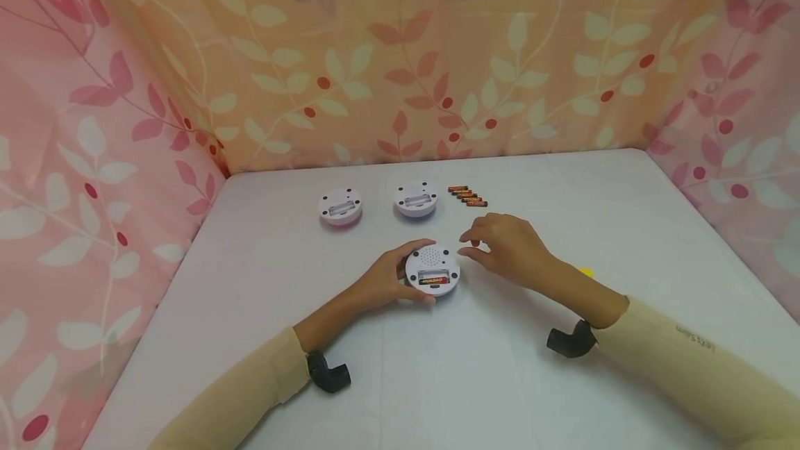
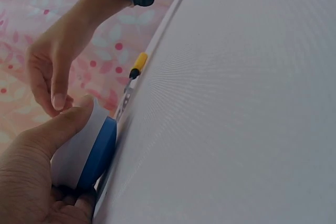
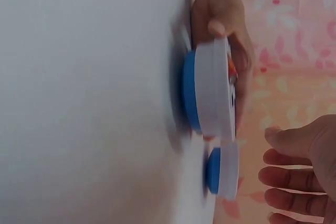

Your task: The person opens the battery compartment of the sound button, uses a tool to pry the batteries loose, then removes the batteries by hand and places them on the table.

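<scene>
A round white device (image 1: 432,261) with a blue underside lies on the table, its speaker holes and open battery compartment facing up. One red-and-black battery (image 1: 434,281) sits in the near side of that compartment. My left hand (image 1: 390,275) grips the device by its rim, thumb on the near side and fingers around the far side. To the right of the device, my right hand (image 1: 509,245) hovers with fingers loosely bent and nothing in them. In the right wrist view, the fingers (image 3: 294,177) of that hand are apart from the device.
Behind stand two similar round devices (image 1: 340,206) (image 1: 415,198), compartments up. Several batteries (image 1: 467,196) lie beside them in a slanted row. A yellow-handled screwdriver (image 2: 138,65) lies on the table, mostly hidden by the right forearm in the head view. Patterned curtains (image 1: 412,54) border the white table (image 1: 281,242).
</scene>
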The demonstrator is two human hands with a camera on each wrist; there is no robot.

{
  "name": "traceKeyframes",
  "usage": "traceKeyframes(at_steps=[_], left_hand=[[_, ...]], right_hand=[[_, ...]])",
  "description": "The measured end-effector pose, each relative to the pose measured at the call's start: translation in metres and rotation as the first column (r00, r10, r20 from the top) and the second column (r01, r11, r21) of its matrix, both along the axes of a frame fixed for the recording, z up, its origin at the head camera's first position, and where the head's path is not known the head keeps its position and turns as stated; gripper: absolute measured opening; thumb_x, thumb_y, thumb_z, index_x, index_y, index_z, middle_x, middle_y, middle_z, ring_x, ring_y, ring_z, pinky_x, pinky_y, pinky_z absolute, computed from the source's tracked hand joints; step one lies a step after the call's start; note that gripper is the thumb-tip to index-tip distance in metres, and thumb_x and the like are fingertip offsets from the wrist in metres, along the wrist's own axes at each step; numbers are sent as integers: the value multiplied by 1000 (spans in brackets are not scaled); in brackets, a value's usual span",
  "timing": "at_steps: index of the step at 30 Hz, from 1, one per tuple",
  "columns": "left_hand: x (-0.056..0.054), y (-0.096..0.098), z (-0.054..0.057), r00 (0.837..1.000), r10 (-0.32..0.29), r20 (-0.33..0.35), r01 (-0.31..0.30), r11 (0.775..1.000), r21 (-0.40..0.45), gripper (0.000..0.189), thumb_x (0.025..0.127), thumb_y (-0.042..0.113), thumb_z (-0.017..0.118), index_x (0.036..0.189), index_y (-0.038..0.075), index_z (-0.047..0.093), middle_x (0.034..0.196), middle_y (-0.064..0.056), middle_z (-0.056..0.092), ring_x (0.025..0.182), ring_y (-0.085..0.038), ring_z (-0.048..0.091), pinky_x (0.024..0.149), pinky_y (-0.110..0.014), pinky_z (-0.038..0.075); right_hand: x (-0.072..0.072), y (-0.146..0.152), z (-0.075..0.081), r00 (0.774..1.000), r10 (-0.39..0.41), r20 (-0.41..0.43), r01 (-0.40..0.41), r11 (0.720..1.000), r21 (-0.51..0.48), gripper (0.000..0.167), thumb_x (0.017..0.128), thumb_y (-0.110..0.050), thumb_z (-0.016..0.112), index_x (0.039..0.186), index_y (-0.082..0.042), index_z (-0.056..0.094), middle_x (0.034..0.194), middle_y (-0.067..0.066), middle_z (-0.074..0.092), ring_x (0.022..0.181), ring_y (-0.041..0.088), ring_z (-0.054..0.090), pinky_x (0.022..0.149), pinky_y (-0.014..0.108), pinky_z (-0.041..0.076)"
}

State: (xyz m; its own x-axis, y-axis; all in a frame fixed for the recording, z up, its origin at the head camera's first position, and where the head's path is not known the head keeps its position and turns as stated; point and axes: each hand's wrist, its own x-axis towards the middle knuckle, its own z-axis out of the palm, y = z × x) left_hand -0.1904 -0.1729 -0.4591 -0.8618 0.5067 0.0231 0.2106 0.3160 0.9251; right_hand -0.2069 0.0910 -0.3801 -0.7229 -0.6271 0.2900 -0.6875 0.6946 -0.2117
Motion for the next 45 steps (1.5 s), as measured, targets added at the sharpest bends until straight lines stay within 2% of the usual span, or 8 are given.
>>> traceKeyframes(at_steps=[3, 6, 12, 22, 31, 38, 45], left_hand=[[0, 0, -1, 1000, -7, -18, 7, 1000, -3, 99, 71, 25, 95, 154, 23, 42, 153, 9, 46, 140, -8, 43, 117, -31, 35], [1, 0, -1, 1000, -14, -8, 14, 1000, 23, 99, 71, 22, 95, 155, 21, 42, 154, 8, 45, 139, -9, 45, 115, -29, 38], [1, 1, -1, 999, -24, 38, 21, 997, 78, 99, 70, 15, 95, 154, 21, 43, 148, 6, 50, 131, -12, 52, 110, -29, 44], [4, 1, 1, 999, -14, 48, 11, 998, 61, 97, 71, 15, 95, 153, 24, 44, 149, 7, 49, 131, -11, 52, 110, -29, 44], [4, 0, 1, 998, -19, 55, 16, 998, 63, 100, 70, 14, 95, 154, 20, 42, 150, 6, 48, 133, -12, 50, 110, -29, 43], [2, 0, 2, 999, -19, 34, 17, 998, 62, 99, 70, 13, 95, 154, 18, 42, 151, 6, 48, 134, -11, 49, 111, -28, 42], [1, 0, 1, 999, -25, 40, 22, 997, 72, 98, 71, 13, 95, 154, 20, 42, 150, 5, 48, 133, -12, 50, 111, -29, 43]], right_hand=[[11, -4, -5, 998, 59, -15, -60, 996, -58, 21, 86, -28, 84, 102, -14, 81, 89, -2, 73, 81, 16, 68, 66, 30, 56], [19, -9, -11, 993, 120, -9, -121, 989, -90, 21, 87, -29, 82, 103, -15, 81, 90, -4, 73, 83, 13, 68, 68, 27, 57], [30, -15, -21, 982, 187, -4, -187, 980, -62, 24, 86, -30, 83, 106, -16, 81, 96, -3, 73, 88, 12, 68, 77, 29, 60], [32, -17, -28, 980, 198, 17, -197, 978, -64, 22, 86, -23, 84, 106, -16, 81, 94, -5, 69, 81, 9, 62, 71, 22, 55], [30, -19, -30, 978, 208, 28, -205, 976, -78, 18, 86, -20, 83, 104, -15, 81, 95, -5, 69, 82, 8, 62, 72, 23, 56], [30, -21, -24, 980, 199, 27, -197, 979, -54, 18, 86, -20, 83, 103, -13, 81, 98, -1, 71, 88, 13, 66, 78, 30, 59], [27, -21, -11, 979, 205, 23, -204, 979, -30, 18, 86, -21, 84, 103, -13, 81, 96, -2, 71, 87, 13, 67, 78, 29, 59]])
